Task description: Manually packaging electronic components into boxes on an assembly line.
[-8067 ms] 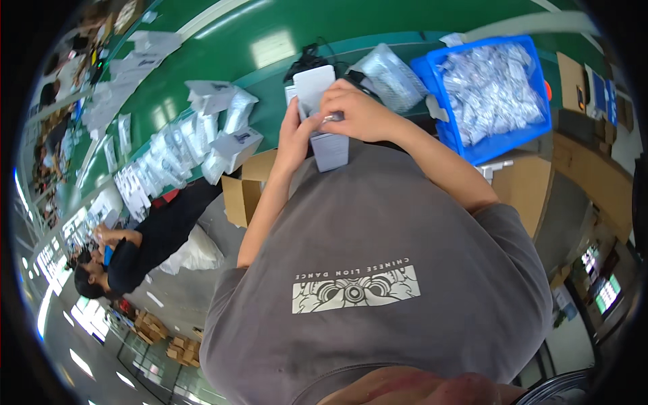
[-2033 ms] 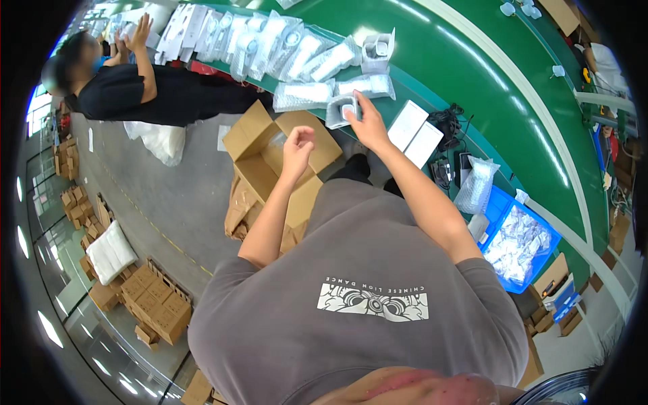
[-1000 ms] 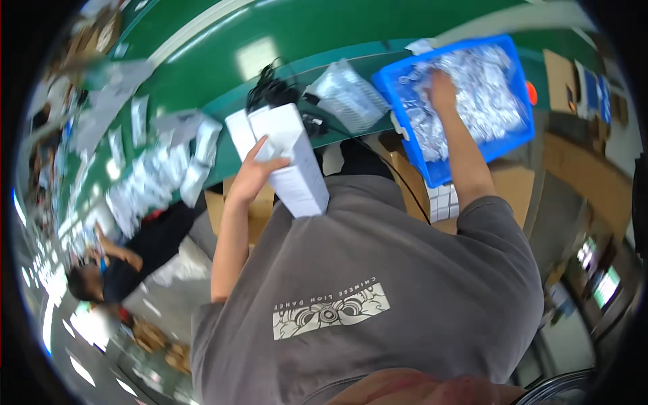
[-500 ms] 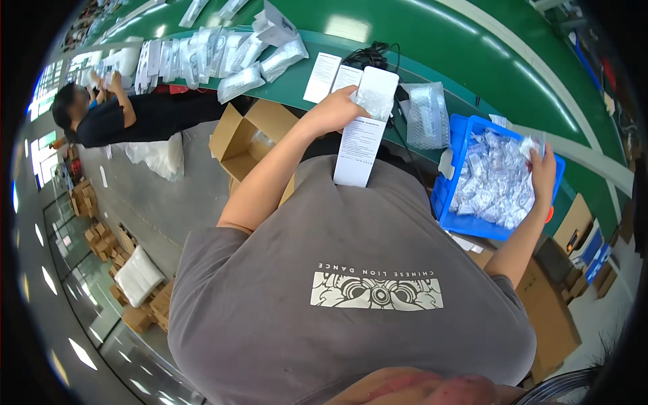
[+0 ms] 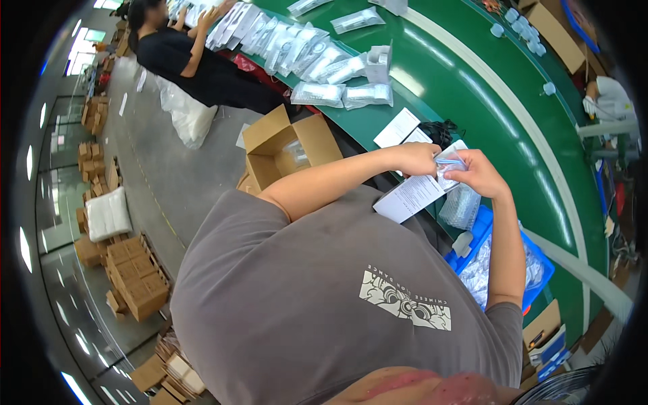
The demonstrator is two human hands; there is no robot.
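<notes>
A long white printed carton (image 5: 409, 198) leans across the front of my body, its end flap raised. My left hand (image 5: 417, 160) is closed on the carton near its open end. At that same end, my right hand (image 5: 478, 173) pinches a small clear plastic bag (image 5: 449, 162) with a bluish strip. The bag lies against the carton's mouth; how far it reaches inside is hidden by my fingers. Below my right forearm stands a blue crate (image 5: 480, 229) full of small clear packets (image 5: 476, 273). A bubble-wrap pouch (image 5: 460, 206) lies between the crate and the carton.
Flat white cartons (image 5: 397, 128) and black cables (image 5: 442, 130) lie on the green table (image 5: 486, 101). Several bagged items (image 5: 317, 95) line its edge farther left. An open cardboard box (image 5: 262, 138) stands to my left. Beyond it, a person in black (image 5: 181, 57) works at the table.
My right hand has come from the crate to the carton's open end with a small bag. The carton is now more tilted, and the view has turned.
</notes>
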